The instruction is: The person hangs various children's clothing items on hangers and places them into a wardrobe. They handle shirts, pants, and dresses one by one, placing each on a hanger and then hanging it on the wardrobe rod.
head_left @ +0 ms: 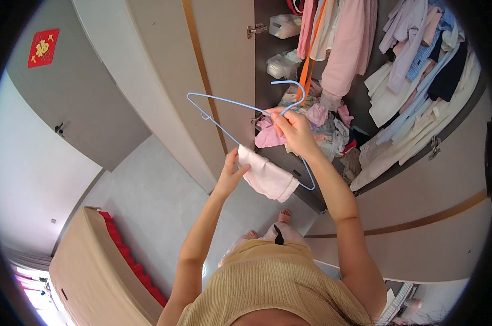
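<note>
My right hand (296,132) grips a light blue clothes hanger (224,100) near its neck, with the hook pointing away from me. A pale pink garment (267,176) is folded over the hanger's lower bar and hangs down in a short, wide bundle. At its left end my left hand (233,173) has thumb and fingers closed on the cloth's edge. The garment's kind cannot be made out from the fold.
Ahead, an open wardrobe holds hanging pink clothes (346,54), a heap of loose clothes (325,127) and clear plastic bins (285,25). More clothes (409,98) hang at the right. Wardrobe doors (170,81) stand open. A bed (99,271) is at lower left.
</note>
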A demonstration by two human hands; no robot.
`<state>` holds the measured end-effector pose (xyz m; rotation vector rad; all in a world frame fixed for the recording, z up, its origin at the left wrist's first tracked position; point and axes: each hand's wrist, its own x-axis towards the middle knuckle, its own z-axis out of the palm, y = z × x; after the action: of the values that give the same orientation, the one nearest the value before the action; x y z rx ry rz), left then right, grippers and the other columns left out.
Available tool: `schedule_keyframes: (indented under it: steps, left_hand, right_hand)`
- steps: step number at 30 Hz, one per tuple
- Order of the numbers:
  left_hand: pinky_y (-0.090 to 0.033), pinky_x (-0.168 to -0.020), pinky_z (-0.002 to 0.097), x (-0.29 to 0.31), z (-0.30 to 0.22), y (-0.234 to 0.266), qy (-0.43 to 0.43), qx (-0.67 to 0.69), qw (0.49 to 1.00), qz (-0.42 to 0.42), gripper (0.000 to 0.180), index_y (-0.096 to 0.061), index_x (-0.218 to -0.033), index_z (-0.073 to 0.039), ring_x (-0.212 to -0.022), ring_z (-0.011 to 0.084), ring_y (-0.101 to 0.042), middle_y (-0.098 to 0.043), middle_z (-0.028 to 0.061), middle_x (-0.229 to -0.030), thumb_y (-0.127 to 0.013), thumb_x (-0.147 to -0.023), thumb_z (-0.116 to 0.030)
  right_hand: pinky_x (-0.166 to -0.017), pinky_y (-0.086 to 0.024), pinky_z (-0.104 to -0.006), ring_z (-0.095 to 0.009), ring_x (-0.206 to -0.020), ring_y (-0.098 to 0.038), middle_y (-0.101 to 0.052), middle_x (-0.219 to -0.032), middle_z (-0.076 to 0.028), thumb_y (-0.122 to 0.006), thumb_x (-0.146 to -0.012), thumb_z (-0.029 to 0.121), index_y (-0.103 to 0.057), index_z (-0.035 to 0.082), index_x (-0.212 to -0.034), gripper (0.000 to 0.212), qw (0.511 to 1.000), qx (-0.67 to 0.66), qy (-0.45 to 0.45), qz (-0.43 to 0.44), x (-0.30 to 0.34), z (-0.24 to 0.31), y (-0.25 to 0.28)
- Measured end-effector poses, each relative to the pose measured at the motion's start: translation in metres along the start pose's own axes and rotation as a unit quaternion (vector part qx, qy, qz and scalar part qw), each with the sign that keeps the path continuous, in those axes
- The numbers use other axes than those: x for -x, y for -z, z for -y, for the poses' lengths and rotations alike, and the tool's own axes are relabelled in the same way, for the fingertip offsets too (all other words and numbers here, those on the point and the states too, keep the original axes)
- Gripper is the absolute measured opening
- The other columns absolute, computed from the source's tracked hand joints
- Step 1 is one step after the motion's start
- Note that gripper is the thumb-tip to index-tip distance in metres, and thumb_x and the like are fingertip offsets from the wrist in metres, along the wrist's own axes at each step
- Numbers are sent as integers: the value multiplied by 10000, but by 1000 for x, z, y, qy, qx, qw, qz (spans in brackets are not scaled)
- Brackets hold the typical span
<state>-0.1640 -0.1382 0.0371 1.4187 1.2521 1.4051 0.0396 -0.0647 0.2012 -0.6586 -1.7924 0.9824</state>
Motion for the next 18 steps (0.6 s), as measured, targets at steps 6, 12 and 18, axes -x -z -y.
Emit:
schedule_keyframes:
  steps: [6, 12, 18]
  left_hand:
    - [-460, -772, 309, -8, 13, 0, -13, -167, 986, 15, 196, -657, -958, 3, -899, 165, -583, -612, 57, -969, -721, -871, -162]
    - [-444, -697, 274, -13, -25, -34, -82, -70, 994, 15, 177, -594, -946, -5, -797, 111, -544, -590, 8, -837, -644, -940, -175]
    - [-364, -681, 194, -35, -42, -84, 124, 301, 934, 148, 121, -528, -967, -114, -759, 24, -429, -483, -73, -837, -568, -993, -225]
  right_hand:
    - [-489, -359, -235, -43, -550, -450, -505, -610, 20, -540, -996, 166, -659, -22, -1074, 236, 997, 45, -31, -47, 7, -13, 19]
    - [-485, -356, -236, -40, -548, -448, -509, -612, 22, -538, -995, 158, -663, -12, -1072, 224, 992, 78, -37, -90, 22, -15, 40]
    - [-518, -330, -214, -32, -570, -408, -472, -625, 47, -521, -1009, 172, -647, -14, -1151, 266, 994, 51, -55, -76, 39, -23, 61]
